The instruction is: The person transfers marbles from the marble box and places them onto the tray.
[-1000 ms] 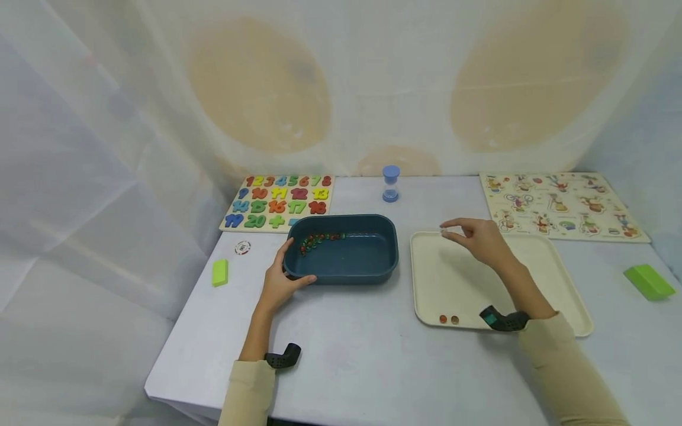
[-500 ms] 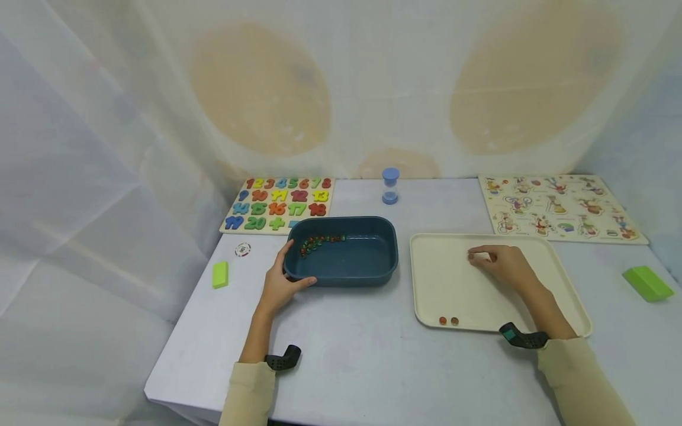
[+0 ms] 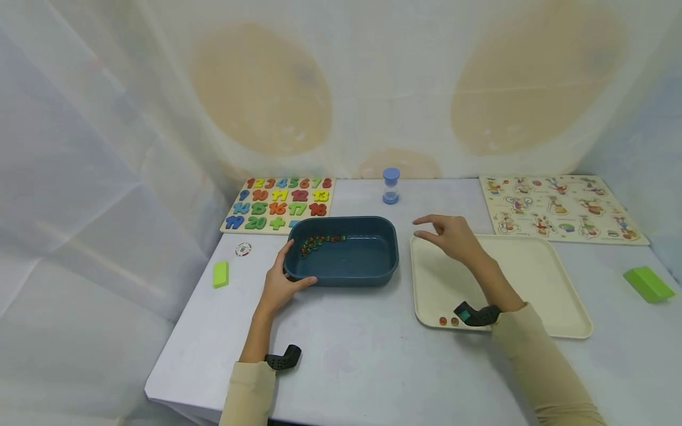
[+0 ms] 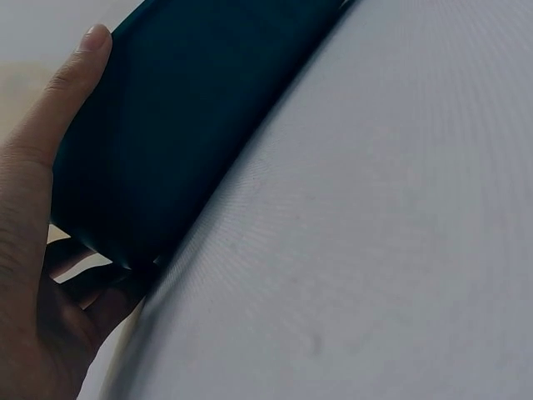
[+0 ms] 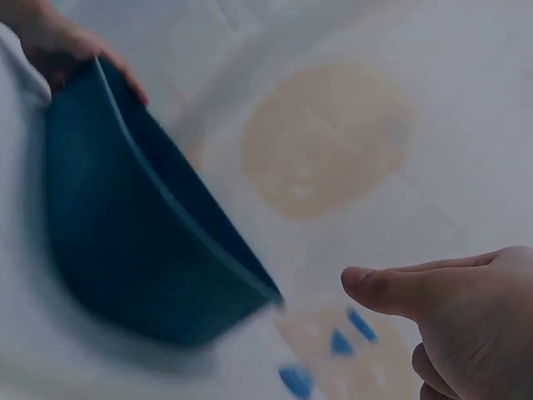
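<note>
My left hand [image 3: 279, 287] grips the near left corner of a dark teal plastic box [image 3: 346, 280]. In the left wrist view its thumb [image 4: 75, 79] lies along the box's side, the other fingers behind the corner. Several small round red and green pieces [image 3: 314, 242] lie in a curved row inside the box. My right hand [image 3: 450, 236] is above the back left edge of a cream tray [image 3: 533, 287], thumb and index finger apart, pointing towards the box, with nothing visible between them. Two small round pieces [image 3: 449, 321], one reddish and one brownish, lie at the tray's near edge.
A number puzzle board [image 3: 277, 204] lies behind the box, a picture puzzle board [image 3: 565, 207] at back right. A blue sand timer [image 3: 391, 186] stands at the back. Green blocks [image 3: 220, 274] lie left and right; a round white-and-red chip [image 3: 243, 249] is at left.
My right hand dipped to the tray with a small round piece at its fingertips, then rose and moved left towards the box, its fingers spreading. The left hand keeps its grip.
</note>
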Motion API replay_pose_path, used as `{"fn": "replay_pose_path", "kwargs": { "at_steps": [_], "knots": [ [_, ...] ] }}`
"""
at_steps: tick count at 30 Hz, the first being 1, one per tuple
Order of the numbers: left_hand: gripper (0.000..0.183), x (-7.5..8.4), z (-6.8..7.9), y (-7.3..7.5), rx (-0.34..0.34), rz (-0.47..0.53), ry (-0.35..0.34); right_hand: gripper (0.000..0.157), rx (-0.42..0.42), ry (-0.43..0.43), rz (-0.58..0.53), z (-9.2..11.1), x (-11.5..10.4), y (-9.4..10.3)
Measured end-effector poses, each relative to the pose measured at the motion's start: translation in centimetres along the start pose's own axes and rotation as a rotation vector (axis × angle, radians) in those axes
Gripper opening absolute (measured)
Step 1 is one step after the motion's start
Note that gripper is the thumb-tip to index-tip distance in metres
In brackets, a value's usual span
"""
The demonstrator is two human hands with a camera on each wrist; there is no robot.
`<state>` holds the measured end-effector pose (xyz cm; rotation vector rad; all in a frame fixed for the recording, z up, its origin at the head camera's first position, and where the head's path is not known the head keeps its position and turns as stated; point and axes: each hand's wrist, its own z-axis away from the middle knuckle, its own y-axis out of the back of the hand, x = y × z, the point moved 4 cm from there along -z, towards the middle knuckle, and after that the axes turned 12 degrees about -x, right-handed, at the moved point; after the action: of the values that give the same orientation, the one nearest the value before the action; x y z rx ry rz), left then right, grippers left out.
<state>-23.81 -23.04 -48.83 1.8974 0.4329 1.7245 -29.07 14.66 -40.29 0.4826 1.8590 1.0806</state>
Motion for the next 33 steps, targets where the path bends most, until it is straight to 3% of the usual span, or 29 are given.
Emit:
{"fn": "replay_pose_path", "kwargs": {
  "at_steps": [6,13,19,27,30,33],
  "knots": [
    [0.098,-0.1,0.0,0.3,0.006,-0.001,-0.002,0.029,-0.114,0.108,-0.078,-6.4,-4.9,-3.5],
    [0.098,0.2,0.0,0.3,-0.001,-0.004,0.005,0.03,-0.314,0.073,-0.099,-11.2,-6.0,-8.8],
    [0.098,0.3,0.0,0.2,-0.013,0.001,0.0,0.027,-0.425,0.027,-0.005,-12.4,-5.4,-11.3],
    [0.098,0.2,-0.1,0.3,-0.001,0.003,-0.009,0.022,-0.48,0.02,0.066,-12.8,-5.3,-12.4],
    [0.098,0.2,-0.1,0.2,-0.004,0.004,-0.012,0.019,-0.476,0.017,0.076,-12.7,-5.2,-12.3],
    [0.098,0.2,0.0,0.1,-0.004,0.004,-0.009,0.019,-0.416,0.062,0.038,-12.1,-5.3,-11.1]
  ]
}}
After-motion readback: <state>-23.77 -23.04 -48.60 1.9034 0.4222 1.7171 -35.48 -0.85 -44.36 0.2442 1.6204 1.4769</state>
